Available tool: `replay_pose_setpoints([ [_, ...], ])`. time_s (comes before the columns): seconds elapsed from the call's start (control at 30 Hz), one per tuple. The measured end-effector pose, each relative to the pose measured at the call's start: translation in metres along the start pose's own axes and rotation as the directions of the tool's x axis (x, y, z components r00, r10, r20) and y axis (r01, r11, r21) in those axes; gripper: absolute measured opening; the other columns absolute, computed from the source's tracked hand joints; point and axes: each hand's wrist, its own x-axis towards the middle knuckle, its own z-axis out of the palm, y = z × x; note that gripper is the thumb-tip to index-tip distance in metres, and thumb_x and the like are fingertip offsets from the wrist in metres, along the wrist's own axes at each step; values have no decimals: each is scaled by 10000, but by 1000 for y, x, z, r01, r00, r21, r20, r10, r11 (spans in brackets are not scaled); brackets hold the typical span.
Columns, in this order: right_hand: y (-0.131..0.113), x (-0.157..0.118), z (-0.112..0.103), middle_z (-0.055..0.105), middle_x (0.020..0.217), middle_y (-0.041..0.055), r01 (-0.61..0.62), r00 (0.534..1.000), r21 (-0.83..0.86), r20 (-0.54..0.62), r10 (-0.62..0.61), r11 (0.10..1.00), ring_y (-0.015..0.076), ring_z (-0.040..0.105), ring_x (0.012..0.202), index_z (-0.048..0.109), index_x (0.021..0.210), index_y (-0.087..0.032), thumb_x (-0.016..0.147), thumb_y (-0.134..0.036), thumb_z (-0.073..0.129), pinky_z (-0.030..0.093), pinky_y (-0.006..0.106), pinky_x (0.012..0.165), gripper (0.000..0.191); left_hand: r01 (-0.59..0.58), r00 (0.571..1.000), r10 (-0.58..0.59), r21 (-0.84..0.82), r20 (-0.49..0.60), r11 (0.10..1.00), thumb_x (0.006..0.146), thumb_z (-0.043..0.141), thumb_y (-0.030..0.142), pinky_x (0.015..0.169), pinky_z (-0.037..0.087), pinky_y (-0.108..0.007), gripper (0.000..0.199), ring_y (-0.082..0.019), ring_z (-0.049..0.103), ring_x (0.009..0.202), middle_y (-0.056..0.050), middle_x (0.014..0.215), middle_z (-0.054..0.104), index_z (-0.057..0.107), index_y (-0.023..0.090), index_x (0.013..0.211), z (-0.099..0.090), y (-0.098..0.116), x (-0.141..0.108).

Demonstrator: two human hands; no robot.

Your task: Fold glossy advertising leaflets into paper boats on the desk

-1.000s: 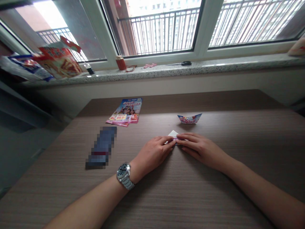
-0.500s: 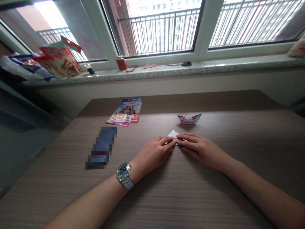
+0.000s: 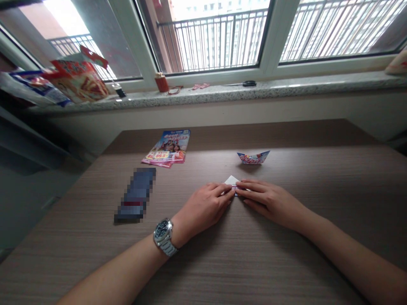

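A small piece of folded paper (image 3: pixel 231 180) lies on the table between my hands, its white pointed corner facing away from me and a printed strip showing along its near edge. My left hand (image 3: pixel 211 202), with a metal watch on the wrist, holds the paper's left part down with fingertips pressed together. From the other side, my right hand (image 3: pixel 270 199) lies over its right part, fingers extended and close together. Much of the paper is hidden under the fingers. Just beyond them stands a folded paper boat (image 3: pixel 253 158) with colourful print.
Printed flyers (image 3: pixel 168 148) are stacked at the back left of the wooden table (image 3: pixel 203 262). Nearer lies a dark, pixelated oblong item (image 3: pixel 136 195). On the windowsill (image 3: pixel 280 90) are scissors (image 3: pixel 249 84), a red-brown container (image 3: pixel 161 82) and snack bags (image 3: pixel 79 80).
Both hands and the folded paper have shifted very slightly toward me, with the fingers still on the paper. The paper boat and flyers stay put.
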Motion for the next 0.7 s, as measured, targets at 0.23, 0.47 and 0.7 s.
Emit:
replay_pose_setpoints([
  [0.23, -1, 0, 1, 683, 1357, 83, 0, 1000, -6, -27, 0, 1000, 266, 629, 1273, 658, 1348, -290, 986, -213, 580, 546, 468, 1055, 378, -13, 1000, 13, 25, -13, 1000, 1053, 436, 227, 1037, 527, -430, 377, -248, 602, 1207, -111, 1396, 596, 532, 171, 1413, 3, 0, 0],
  [0.47, -1, 2, -1, 678, 1365, 82, 7, 1000, -46, -13, -7, 999, 262, 629, 1270, 661, 1340, -266, 1012, -228, 533, 541, 460, 1061, 354, -10, 1000, 10, 21, 3, 1000, 1055, 430, 235, 1031, 531, -421, 384, -247, 606, 1209, -108, 1386, 608, 531, 168, 1420, 2, 0, 0],
  [0.7, 3, 2, -1, 682, 1360, 80, 20, 1000, -55, -11, -21, 998, 268, 634, 1263, 680, 1314, -248, 1007, -221, 541, 538, 475, 1063, 338, -42, 999, 42, -23, -5, 999, 1056, 448, 278, 1057, 520, -433, 386, -247, 590, 1241, -98, 1396, 616, 530, 182, 1420, -2, -4, -1],
])
